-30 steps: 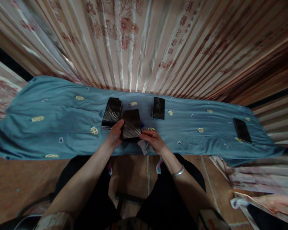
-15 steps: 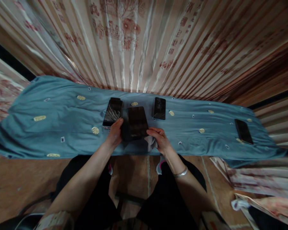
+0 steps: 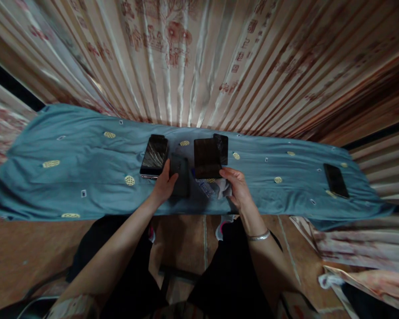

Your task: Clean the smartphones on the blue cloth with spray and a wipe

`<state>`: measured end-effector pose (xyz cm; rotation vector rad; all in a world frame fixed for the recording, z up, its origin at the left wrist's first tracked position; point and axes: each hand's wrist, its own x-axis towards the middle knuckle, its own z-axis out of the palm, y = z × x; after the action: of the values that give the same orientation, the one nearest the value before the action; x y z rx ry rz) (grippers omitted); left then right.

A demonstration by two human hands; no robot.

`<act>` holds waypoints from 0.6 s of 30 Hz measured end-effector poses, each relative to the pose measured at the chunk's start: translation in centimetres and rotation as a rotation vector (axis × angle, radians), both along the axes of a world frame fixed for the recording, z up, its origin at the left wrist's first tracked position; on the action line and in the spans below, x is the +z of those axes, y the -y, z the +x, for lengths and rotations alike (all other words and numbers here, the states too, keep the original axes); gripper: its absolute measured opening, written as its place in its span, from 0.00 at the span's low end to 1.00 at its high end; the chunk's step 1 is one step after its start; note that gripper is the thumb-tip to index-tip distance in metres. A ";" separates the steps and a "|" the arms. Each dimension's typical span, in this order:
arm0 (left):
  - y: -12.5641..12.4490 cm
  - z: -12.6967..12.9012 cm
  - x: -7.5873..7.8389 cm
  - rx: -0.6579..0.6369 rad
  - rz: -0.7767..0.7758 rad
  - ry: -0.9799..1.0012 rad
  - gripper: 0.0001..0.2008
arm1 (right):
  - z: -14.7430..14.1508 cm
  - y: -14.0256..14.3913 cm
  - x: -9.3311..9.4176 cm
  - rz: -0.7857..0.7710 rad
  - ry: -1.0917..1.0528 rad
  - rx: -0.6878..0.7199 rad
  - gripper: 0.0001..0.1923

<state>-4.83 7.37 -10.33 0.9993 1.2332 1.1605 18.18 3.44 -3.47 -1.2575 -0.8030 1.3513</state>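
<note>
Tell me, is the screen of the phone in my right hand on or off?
Off, as far as shows: the phone held up by the right hand has a uniformly dark screen with no lit image or glow.

A blue patterned cloth (image 3: 69, 177) covers the counter. On it, a phone with a cracked, reflective screen (image 3: 154, 156) lies left of centre; a second dark phone (image 3: 335, 180) lies well apart at the right end. A pleated satin curtain (image 3: 199, 62) hangs behind. Tiled floor (image 3: 20, 252) below.

Wide stretches of bare blue patterned cloth (image 3: 69, 177) lie open at the left. A dark flat phone (image 3: 335, 180) sits alone far right; pleated satin curtain (image 3: 199, 66) walls off the back.
</note>
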 end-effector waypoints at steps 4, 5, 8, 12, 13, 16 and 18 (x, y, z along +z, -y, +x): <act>0.3 0.3 -0.3 -0.064 0.118 -0.219 0.33 | 0.1 0.0 0.0 0.014 0.010 0.006 0.19; 0.3 0.4 -0.3 -0.086 0.154 -0.250 0.32 | 0.1 0.0 0.0 0.011 0.004 0.010 0.19; 0.5 0.7 0.4 -0.111 0.274 -0.302 0.27 | -0.2 0.0 -0.2 -0.017 -0.038 0.018 0.20; 1.1 1.5 2.1 -0.064 0.158 -0.010 0.18 | -1.2 0.2 -0.5 -0.035 -0.074 0.057 0.23; 1.2 1.8 2.6 -0.034 0.036 0.139 0.17 | -1.6 0.3 -0.6 -0.034 -0.074 0.080 0.23; 1.5 2.6 4.0 -0.128 -0.255 0.529 0.23 | -3.0 0.7 -0.9 -0.016 -0.065 0.164 0.24; 1.5 2.8 4.9 -0.173 -0.347 0.632 0.25 | -3.8 0.8 -1.1 0.014 -0.048 0.229 0.26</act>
<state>-1.98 5.84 -5.46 0.4146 0.7809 0.9751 14.33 2.62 -4.55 -1.1438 -0.9430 1.5492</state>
